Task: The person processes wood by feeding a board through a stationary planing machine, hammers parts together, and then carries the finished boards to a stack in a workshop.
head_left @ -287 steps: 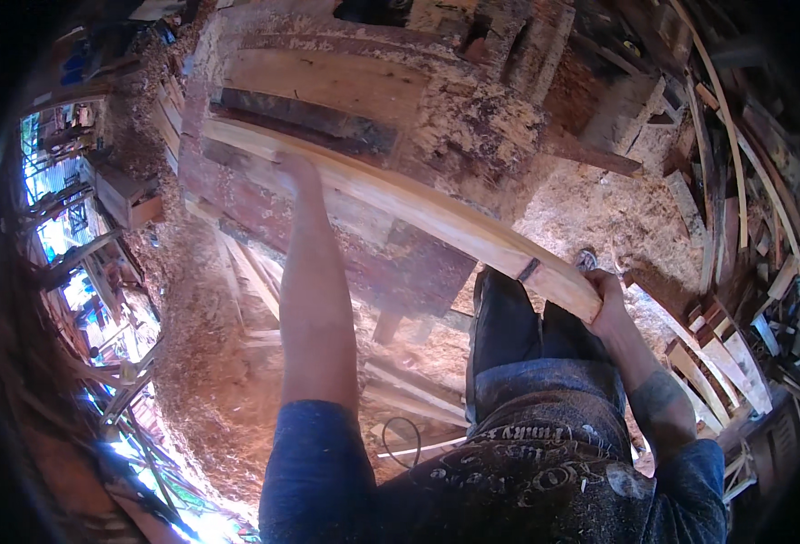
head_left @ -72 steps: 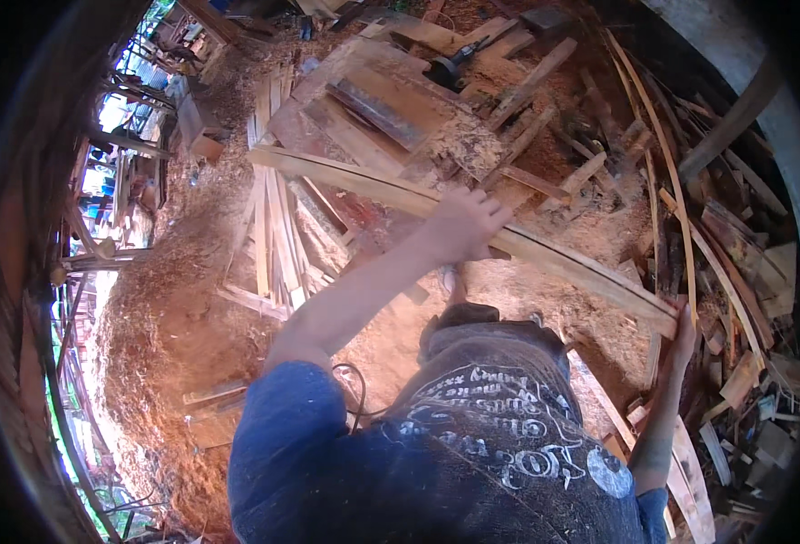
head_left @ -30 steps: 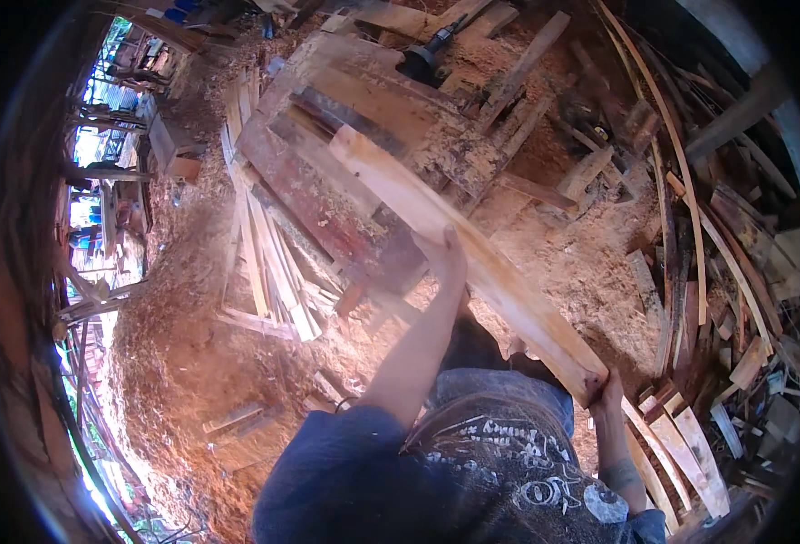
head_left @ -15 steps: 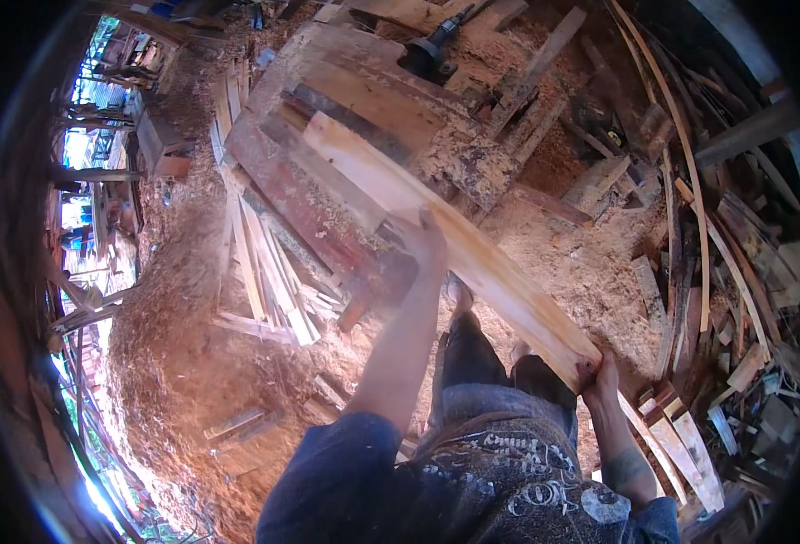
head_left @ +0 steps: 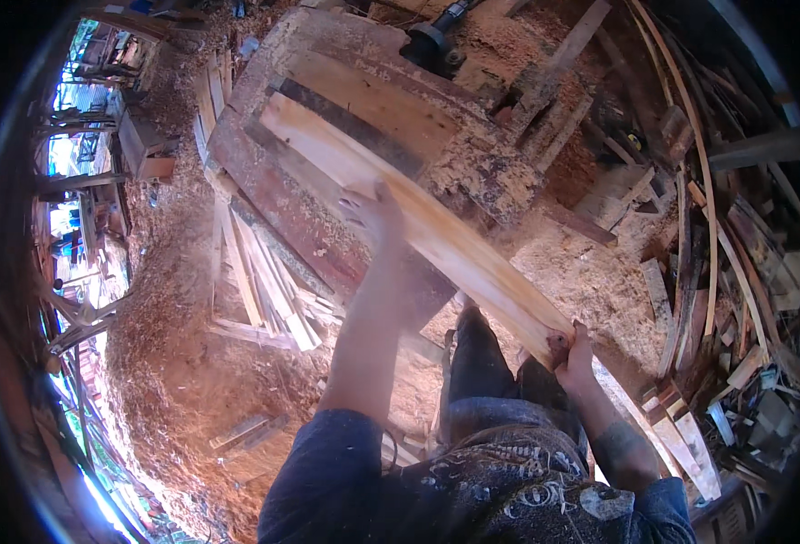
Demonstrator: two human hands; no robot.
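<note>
A long pale wooden plank (head_left: pixel 450 245) runs slantwise from the work table toward my body at lower right. My left hand (head_left: pixel 373 213) is at the plank's left edge, about midway along its upper half, with the thumb on the top face and the fingers by the side. Around the near end of the plank, my right hand (head_left: pixel 574 349) is closed. The far part of the plank lies over the sawdust-strewn wooden work table (head_left: pixel 277 195), beside a dark strip (head_left: pixel 354 122) set in the table top.
Beyond the table sits a dark motor-like machine (head_left: pixel 429 45). Thin wood strips (head_left: pixel 255 267) are piled left of the table. Long boards and offcuts (head_left: pixel 753 263) crowd the right side. Curved wood pieces (head_left: pixel 690 444) lie near my right forearm. Sawdust (head_left: pixel 173 363) covers the floor.
The plank has shifted up and left, farther over the table, and both hands have moved left with it. The view has also shifted slightly.
</note>
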